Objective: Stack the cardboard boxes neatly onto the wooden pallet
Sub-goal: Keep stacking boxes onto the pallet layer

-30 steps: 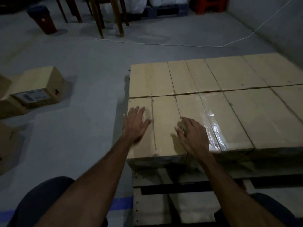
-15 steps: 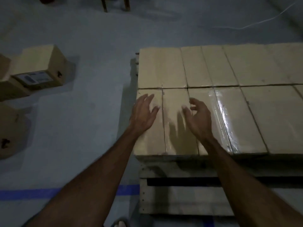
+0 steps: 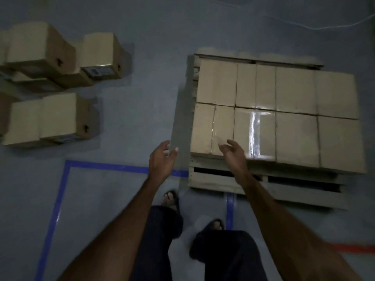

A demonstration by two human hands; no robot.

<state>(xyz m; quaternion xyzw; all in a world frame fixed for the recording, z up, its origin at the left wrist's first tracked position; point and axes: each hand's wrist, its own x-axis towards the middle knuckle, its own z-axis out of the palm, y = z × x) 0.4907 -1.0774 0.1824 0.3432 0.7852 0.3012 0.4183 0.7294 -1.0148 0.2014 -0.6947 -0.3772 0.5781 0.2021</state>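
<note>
Pallet: wooden pallet (image 3: 211,179) sits on the floor to your right, its near edge bare.
Stacked boxes: a flat layer of cardboard boxes (image 3: 284,118) covers the pallet in two rows.
Loose boxes: more cartons (image 3: 58,116) wait on the floor well to your left.
Left hand: your left hand (image 3: 162,161) hangs over the floor beside the pallet, fingers loosely curled, holding nothing.
Right hand: your right hand (image 3: 233,153) hovers at the near corner box, fingers relaxed, gripping nothing.

One wooden pallet (image 3: 213,180) bearing eight cardboard boxes (image 3: 296,136) in two rows of four, at least four loose boxes (image 3: 60,116) on the floor (blurred, count uncertain), two hands, left (image 3: 162,161) and right (image 3: 233,154).
</note>
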